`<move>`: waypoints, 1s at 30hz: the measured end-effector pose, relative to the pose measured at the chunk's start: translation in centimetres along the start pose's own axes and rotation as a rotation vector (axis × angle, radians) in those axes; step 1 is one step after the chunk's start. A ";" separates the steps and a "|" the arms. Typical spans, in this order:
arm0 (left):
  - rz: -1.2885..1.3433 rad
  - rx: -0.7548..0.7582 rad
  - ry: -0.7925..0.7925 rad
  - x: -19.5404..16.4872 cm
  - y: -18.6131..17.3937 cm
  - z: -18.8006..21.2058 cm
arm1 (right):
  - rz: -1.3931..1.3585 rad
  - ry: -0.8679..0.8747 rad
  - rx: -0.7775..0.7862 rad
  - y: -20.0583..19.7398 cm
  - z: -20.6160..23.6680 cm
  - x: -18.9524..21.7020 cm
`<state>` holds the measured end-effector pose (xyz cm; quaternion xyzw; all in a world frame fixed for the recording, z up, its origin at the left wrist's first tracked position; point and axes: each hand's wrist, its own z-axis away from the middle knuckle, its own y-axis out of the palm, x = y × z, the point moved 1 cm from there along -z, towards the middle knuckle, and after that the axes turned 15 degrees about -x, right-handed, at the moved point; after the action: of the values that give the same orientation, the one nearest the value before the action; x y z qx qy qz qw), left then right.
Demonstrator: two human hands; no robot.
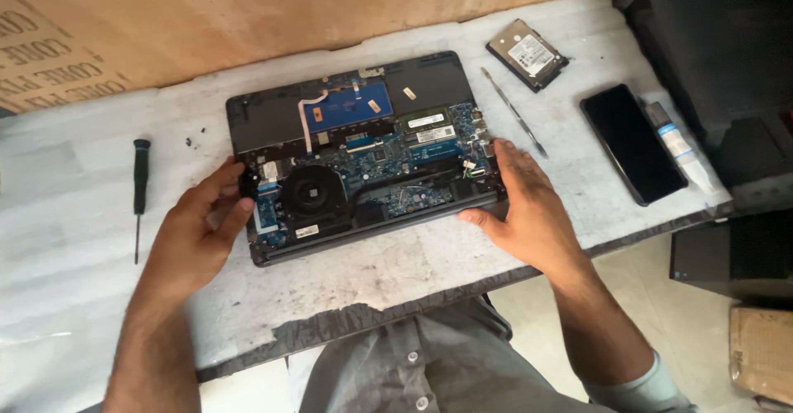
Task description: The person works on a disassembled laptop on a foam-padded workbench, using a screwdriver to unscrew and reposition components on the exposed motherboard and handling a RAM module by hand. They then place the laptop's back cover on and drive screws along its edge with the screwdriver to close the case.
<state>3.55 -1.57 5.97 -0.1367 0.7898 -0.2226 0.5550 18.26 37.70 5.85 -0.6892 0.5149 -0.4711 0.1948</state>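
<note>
Opened laptop (pixel 363 153), internals exposed: left hand (pixel 198 227) pinches a small black part (pixel 247 184), apparently, at its left edge; right hand (pixel 520 206) open, flat on its near-right corner. Screwdriver (pixel 140 190) far left.

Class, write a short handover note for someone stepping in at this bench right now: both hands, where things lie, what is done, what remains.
Left hand: fingers pinch a small black part at the left edge of the opened laptop.
Right hand: open, steadying the laptop's right front corner.
Around: screwdriver lies left; hard drive, metal pry tool, phone and small tube lie right.
Done: bottom cover off, board and fan exposed.
Left: the black part is not yet clear of the laptop.
</note>
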 end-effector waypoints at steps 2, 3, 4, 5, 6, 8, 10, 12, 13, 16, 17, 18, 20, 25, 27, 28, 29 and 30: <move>-0.056 -0.003 -0.032 0.0 -0.1 0.1 | 0.001 -0.004 -0.002 -0.1 0.0 0.0; -0.082 0.000 -0.043 -0.1 0.0 0.1 | -0.001 -0.004 -0.006 -0.1 0.0 0.0; -0.081 0.001 -0.083 -0.1 0.1 0.1 | -0.001 -0.001 -0.012 -0.2 0.1 -0.1; -0.081 0.003 -0.124 -0.1 0.1 0.1 | -0.017 -0.002 -0.021 -0.2 0.3 -0.2; -0.081 0.005 -0.167 -0.2 0.2 0.1 | -0.034 -0.004 -0.027 -0.1 0.5 -0.3; -0.091 0.007 -0.103 -0.3 0.2 0.2 | -0.174 0.023 -0.075 -0.3 1.0 -0.8; -0.099 0.014 -0.091 -0.2 0.2 0.2 | -0.425 0.078 -0.163 -0.5 1.4 -1.6; -0.101 0.024 -0.136 0.2 0.1 0.2 | -0.795 0.338 -0.337 -0.7 1.4 -3.1; -0.064 0.032 -0.142 0.3 0.1 0.1 | -0.981 0.469 -0.419 -0.9 1.3 -3.8; 0.013 0.027 -0.124 0.9 0.3 0.2 | -1.443 0.634 -0.568 -3.1 1.7 -6.3; 0.021 0.014 -0.081 1.0 0.4 0.2 | -1.548 0.713 -0.600 -3.9 1.7 -7.1; 0.029 -0.001 -0.036 1.1 0.3 0.1 | -1.618 0.739 -0.632 -4.7 1.8 -7.7; 0.015 -0.021 -0.007 1.2 0.2 0.2 | -1.738 0.774 -0.695 -6.1 2.1 -8.5; -0.007 -0.001 -0.051 0.6 0.1 -0.1 | -1.935 0.900 -0.924 -8.1 1.7 -10.3; -0.035 -0.003 0.055 0.2 -0.1 -0.2 | -1.953 0.846 -0.922 -8.6 1.1 -11.3; -0.023 0.004 0.003 0.1 -0.1 -0.2 | -1.961 0.820 -0.897 -8.8 0.8 -11.9; -0.010 0.013 -0.050 0.0 -0.1 -0.3 | -1.966 0.796 -0.874 -8.9 0.6 -12.5; 0.006 0.022 -0.104 0.0 -0.1 -0.3 | -1.971 0.787 -0.868 -8.9 0.6 -13.0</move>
<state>3.27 -1.55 6.13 -0.1397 0.7578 -0.2223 0.5973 23.10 52.64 6.43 -0.6069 -0.1046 -0.3845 -0.6876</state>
